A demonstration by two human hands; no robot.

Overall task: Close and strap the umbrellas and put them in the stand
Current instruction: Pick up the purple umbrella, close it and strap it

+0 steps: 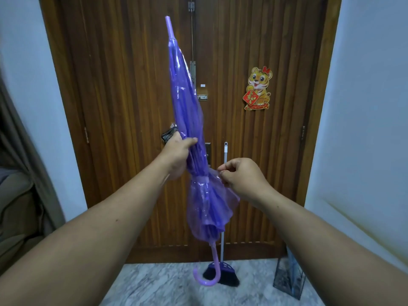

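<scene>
Marble-patterned floor (154, 281) runs up to a closed wooden door (123, 107) set between pale walls, and the view looks down two bare forearms reaching toward it.

Nearest, the left hand (176, 154) has its fingers (189, 141) and thumb wrapped round the folded canopy of a purple see-through umbrella (187, 111), gripping it about midway along its length. The right hand (242, 176) sits just beside the umbrella's right side, a little lower, with its fingers curled in and pinching the end of the strap (202, 180) that rings the gathered canopy; the exact grip on the tab is too small to make out. Below the strap the loose plastic folds flare outward.

The umbrella is held in the air, nearly upright and tilted slightly so that its pointed tip (169, 25) leans left and up against the door. Its curved lilac handle (207, 277) hangs at the bottom, above the floor.

Behind the umbrella, a broom (223, 274) with dark bristles stands on the floor with its pale stick leaning against the door. To the right, near the wall, stands a dark wire-framed umbrella stand (289, 277) with something bluish inside it, well apart from the purple umbrella.

Farther back, a tiger decoration (258, 88) is stuck on the right door panel, and metal bolts and a lock run down the door's middle seam. At the left edge hangs a brown curtain (19, 138).
</scene>
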